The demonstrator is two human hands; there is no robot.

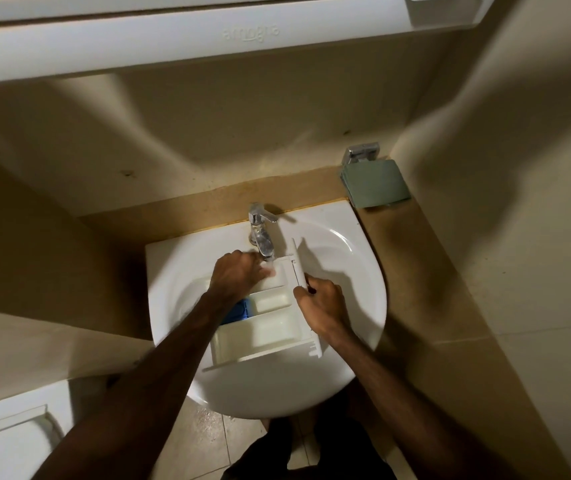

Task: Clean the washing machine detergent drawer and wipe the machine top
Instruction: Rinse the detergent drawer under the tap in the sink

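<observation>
Detergent drawer (270,327) in sink (346,258), right hand (322,306) gripping its edge; left hand (235,275) under tap (260,233)

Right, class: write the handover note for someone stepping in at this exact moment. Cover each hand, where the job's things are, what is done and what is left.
Left hand: inside the far compartment of the detergent drawer, under the tap, fingers curled and blurred; whether it holds anything cannot be told.
Right hand: grips the drawer's front panel edge, steadying it.
Drawer: out of the machine, lying across the sink basin; blue insert in its middle section.
Done: drawer removed and brought to the sink; rinsing under way.
Left: finish rinsing all compartments, refit the drawer, wipe the machine top. The machine is not in view.
</observation>
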